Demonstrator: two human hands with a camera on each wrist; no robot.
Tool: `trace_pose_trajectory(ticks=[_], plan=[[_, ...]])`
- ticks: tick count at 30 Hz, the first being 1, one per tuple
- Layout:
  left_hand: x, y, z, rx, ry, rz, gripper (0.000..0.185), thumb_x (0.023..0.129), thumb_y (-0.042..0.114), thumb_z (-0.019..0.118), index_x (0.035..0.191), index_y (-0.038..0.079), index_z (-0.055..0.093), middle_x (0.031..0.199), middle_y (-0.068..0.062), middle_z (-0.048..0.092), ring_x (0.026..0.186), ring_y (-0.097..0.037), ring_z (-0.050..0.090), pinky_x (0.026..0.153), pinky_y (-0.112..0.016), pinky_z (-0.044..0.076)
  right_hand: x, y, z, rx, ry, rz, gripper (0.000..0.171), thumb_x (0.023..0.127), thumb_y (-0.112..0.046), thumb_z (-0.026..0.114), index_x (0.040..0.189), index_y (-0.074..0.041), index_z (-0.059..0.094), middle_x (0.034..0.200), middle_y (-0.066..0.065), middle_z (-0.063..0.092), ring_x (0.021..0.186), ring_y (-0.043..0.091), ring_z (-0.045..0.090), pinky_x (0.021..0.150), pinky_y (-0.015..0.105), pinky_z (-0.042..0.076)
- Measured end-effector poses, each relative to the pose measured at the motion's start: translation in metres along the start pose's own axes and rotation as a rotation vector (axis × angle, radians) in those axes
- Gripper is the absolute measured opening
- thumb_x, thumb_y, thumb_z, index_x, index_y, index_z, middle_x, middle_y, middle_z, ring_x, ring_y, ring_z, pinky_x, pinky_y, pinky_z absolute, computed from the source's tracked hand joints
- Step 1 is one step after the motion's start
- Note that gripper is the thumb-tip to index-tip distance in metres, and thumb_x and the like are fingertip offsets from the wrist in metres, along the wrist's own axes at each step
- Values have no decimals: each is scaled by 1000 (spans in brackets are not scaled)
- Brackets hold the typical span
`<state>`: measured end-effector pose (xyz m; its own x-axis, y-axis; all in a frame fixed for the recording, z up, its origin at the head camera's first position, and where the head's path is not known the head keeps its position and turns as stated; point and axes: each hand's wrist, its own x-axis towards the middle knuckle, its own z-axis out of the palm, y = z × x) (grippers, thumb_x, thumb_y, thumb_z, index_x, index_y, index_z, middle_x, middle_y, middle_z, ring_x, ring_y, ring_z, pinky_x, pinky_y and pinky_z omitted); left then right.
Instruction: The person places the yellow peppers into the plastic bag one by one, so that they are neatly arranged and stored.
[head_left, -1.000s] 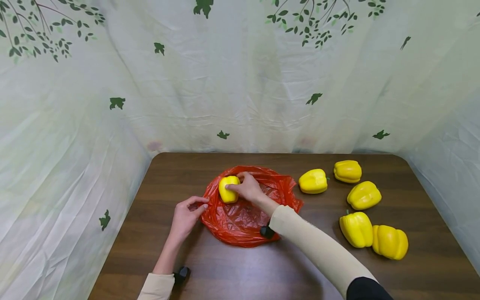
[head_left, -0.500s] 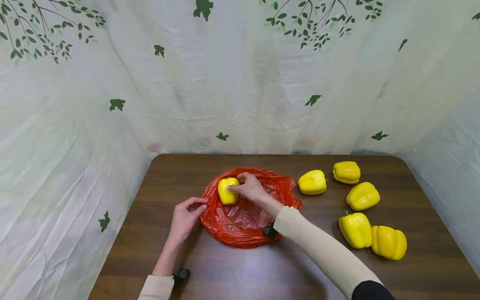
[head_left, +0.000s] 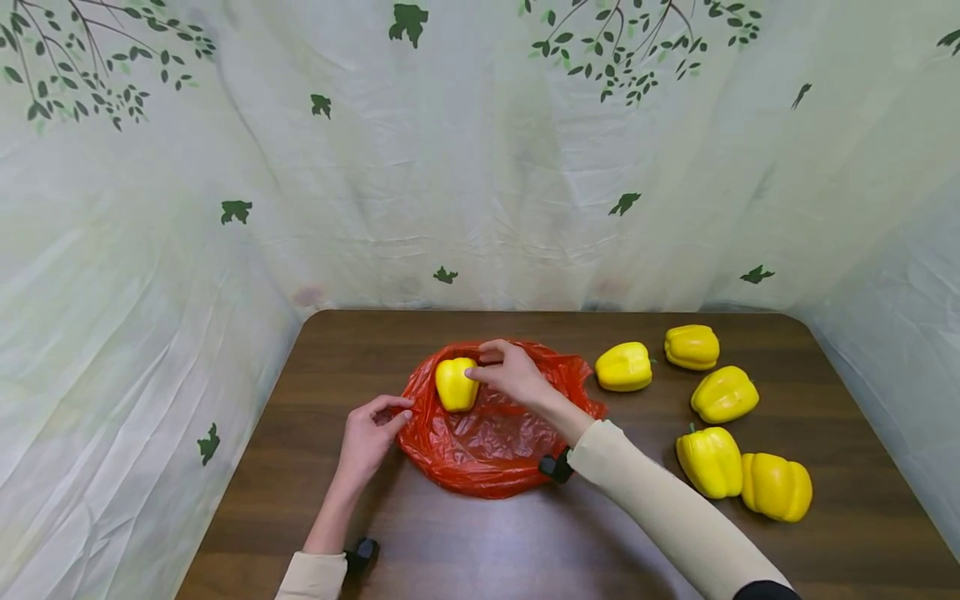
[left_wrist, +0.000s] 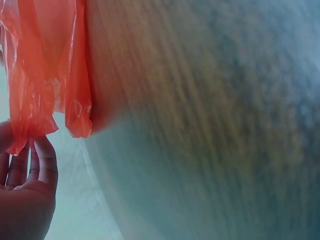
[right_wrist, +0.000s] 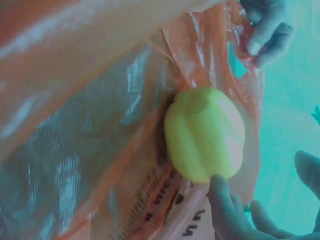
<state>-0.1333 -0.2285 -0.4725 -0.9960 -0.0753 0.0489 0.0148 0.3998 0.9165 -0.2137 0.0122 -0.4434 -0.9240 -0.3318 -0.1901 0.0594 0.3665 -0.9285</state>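
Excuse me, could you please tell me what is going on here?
A person's left hand pinches the edge of a red plastic bag. Their right hand is at a yellow pepper in the bag but does not grip it. Five more peppers lie on the table, to the right of the bag.

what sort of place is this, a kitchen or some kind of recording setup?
Likely a staged indoor recording booth: leaf-print sheeting hangs behind and at both sides of a wood-grain table, and small black devices sit at the wrists.
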Motion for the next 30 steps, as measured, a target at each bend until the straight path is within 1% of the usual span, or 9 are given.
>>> trace_pose_trajectory(ticks=[5, 8, 14, 17, 21, 26, 28, 30], plan=[[7, -21, 3, 29, 25, -16, 14, 86, 10, 67, 100, 9, 70, 95, -9, 65, 75, -24, 57, 62, -24, 52, -13, -1, -11, 13, -27, -24, 60, 83, -34, 70, 132, -8, 48, 129, 12, 51, 111, 22, 54, 86, 37, 49], [8, -27, 4, 39, 39, 1, 14, 86, 10, 67, 100, 11, 70, 95, -8, 65, 74, -23, 58, 63, -25, 52, -20, 1, -18, -2, -27, -38, 61, 82, -38, 71, 131, -9, 48, 131, 10, 50, 111, 21, 54, 86, 39, 48], [8, -27, 4, 17, 42, -6, 13, 86, 9, 67, 97, 14, 70, 94, -4, 65, 74, -24, 57, 63, -27, 53, -30, 7, -33, -53, 0, -53, 62, 81, -41, 70, 131, -12, 49, 132, 6, 50, 112, 20, 53, 86, 40, 49], [8, -27, 4, 20, 36, -8, 13, 86, 9, 67, 98, 14, 70, 94, -4, 65, 74, -24, 57, 63, -27, 53, -35, 11, -39, -57, 19, -54, 62, 81, -42, 70, 132, -13, 49, 132, 7, 50, 113, 22, 52, 84, 39, 50], [9, -28, 5, 22, 36, -9, 13, 86, 10, 67, 98, 14, 70, 94, -5, 64, 74, -25, 56, 62, -27, 53, -42, 15, -49, -27, 45, -69, 63, 81, -41, 70, 132, -12, 48, 132, 9, 50, 112, 25, 53, 80, 40, 52], [9, -29, 5, 23, 34, -11, 13, 86, 11, 67, 98, 14, 70, 95, -5, 64, 75, -25, 56, 63, -27, 53, -51, 23, -59, 26, 91, -107, 61, 82, -41, 69, 132, -15, 48, 131, 9, 50, 109, 23, 54, 76, 37, 53], [9, -29, 5, 21, 32, -9, 13, 86, 11, 67, 99, 14, 70, 96, -5, 64, 75, -25, 56, 63, -27, 53, -56, 22, -63, 51, 118, -119, 57, 83, -38, 69, 131, -16, 49, 131, 9, 50, 111, 24, 53, 77, 36, 53], [9, -30, 5, 23, 31, -10, 13, 86, 11, 67, 99, 14, 70, 96, -5, 64, 76, -25, 56, 64, -27, 53, -59, 27, -67, 66, 154, -143, 54, 83, -37, 69, 130, -17, 49, 130, 10, 50, 113, 26, 52, 80, 37, 52]])
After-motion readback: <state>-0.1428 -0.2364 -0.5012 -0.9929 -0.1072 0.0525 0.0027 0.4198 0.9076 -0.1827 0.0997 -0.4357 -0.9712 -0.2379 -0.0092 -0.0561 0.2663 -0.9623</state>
